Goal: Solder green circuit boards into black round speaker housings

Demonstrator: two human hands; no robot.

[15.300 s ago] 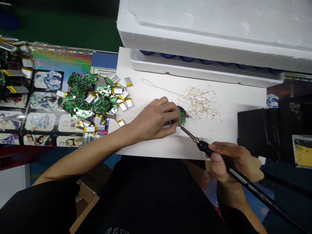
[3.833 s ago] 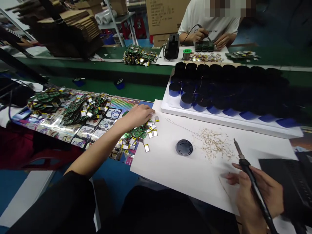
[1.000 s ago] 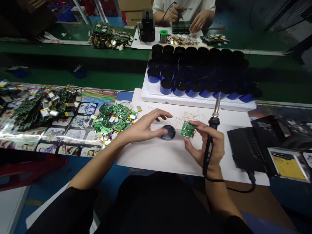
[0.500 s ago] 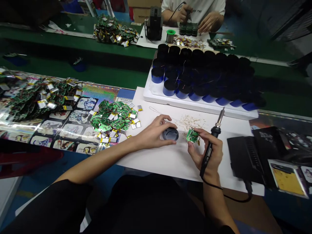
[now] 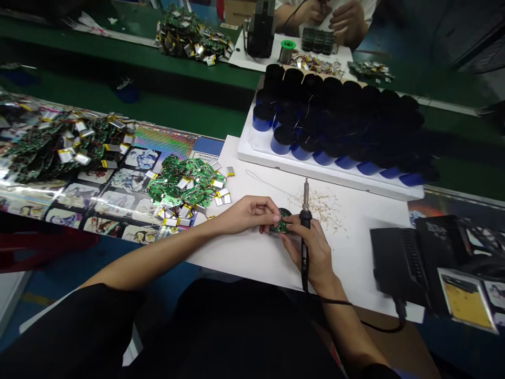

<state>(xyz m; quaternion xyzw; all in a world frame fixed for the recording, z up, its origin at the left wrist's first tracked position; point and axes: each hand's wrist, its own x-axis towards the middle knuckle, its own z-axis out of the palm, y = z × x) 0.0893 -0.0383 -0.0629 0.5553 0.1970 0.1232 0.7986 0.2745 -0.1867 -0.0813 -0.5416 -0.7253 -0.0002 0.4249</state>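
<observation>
My left hand [image 5: 249, 212] is closed in a pinch on a small green circuit board [image 5: 281, 226] that sits on a round black part [image 5: 284, 215] on the white sheet [image 5: 355, 247]. My right hand [image 5: 311, 247] touches the same board with its fingertips and grips a black soldering iron [image 5: 304, 231], whose tip points up and away from the board. Both hands meet over the round part.
A heap of green boards with silver batteries [image 5: 185, 187] lies left of the sheet, and a bigger heap [image 5: 55, 147] lies further left. A white foam tray [image 5: 335, 176] holds black-and-blue cylinders behind. A black solder station [image 5: 402, 260] stands right. Another person's hands [image 5: 339, 13] work across the belt.
My right hand brought the green board left onto the round black part, and my left hand closed on it. The iron swung upright between the fingers.
</observation>
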